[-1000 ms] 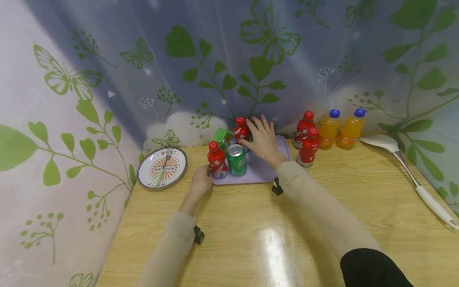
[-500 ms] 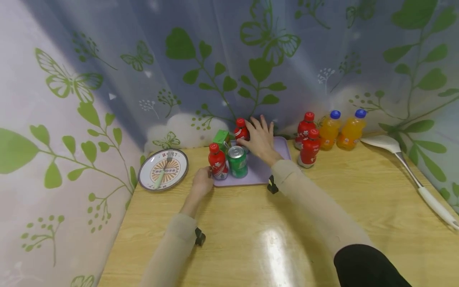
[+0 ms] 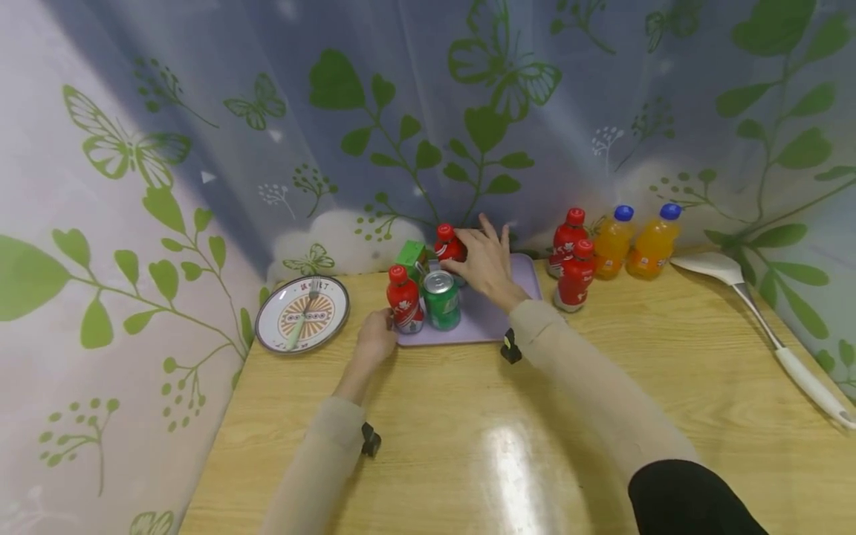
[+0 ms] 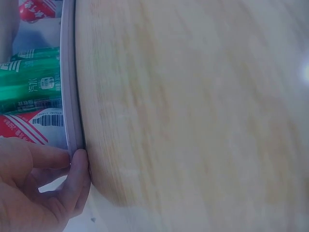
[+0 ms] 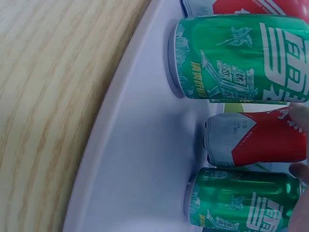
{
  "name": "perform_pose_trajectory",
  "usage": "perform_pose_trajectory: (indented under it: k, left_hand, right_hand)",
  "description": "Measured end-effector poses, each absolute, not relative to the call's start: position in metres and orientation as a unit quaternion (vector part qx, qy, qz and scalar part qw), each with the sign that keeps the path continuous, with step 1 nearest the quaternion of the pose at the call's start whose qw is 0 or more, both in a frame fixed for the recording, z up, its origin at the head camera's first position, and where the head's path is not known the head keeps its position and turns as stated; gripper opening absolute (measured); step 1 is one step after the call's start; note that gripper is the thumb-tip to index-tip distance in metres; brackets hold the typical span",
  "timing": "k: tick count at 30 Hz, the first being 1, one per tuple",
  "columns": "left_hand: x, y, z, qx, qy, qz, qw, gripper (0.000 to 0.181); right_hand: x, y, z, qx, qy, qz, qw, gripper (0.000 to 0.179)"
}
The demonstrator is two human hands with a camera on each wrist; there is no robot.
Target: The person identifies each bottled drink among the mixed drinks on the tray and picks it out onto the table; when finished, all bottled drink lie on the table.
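On the lilac tray stand a red bottle at the front left, a green drink can beside it, a green carton and another red bottle at the back. My left hand pinches the tray's left front rim between thumb and fingers, plain in the left wrist view. With thumb and fingertips, my right hand grips the upper part of the back red bottle, whose red-and-white side appears between two green cans in the right wrist view. The right hand hides the second can from the head view.
A plate with a fork lies to the left. Right of the tray stand two red bottles and two orange juice bottles. A white-handled slotted turner lies at the far right. The patterned curtain hangs behind.
The right hand's fingers have bent inward onto the back red bottle, whose cap has shifted slightly left and toward me. The left hand stays at the tray's rim.
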State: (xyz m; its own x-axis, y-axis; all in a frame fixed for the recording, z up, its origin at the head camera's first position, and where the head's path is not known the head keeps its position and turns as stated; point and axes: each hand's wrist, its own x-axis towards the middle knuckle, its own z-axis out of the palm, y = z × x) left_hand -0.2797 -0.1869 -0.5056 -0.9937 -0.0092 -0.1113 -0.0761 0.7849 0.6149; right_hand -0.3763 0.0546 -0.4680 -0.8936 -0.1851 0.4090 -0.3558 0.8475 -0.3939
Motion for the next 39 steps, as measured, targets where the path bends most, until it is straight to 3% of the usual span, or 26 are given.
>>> perform_pose_trajectory:
  k: [13,24,39]
  left_hand:
    - [-0.279,-0.186,-0.505,-0.021,0.944,0.327,0.047,0.063]
    - [-0.279,-0.186,-0.505,-0.012,0.944,0.326,0.042,0.062]
    - [-0.278,-0.185,-0.503,-0.019,0.942,0.331,0.055,0.062]
  right_hand:
    - [-0.361,0.06,-0.449,0.186,-0.912,0.307,0.2,0.073]
    - [-0.34,0.076,-0.426,0.19,-0.877,0.411,0.162,0.069]
    - [-0.325,0.101,-0.403,0.162,-0.814,0.555,0.053,0.069]
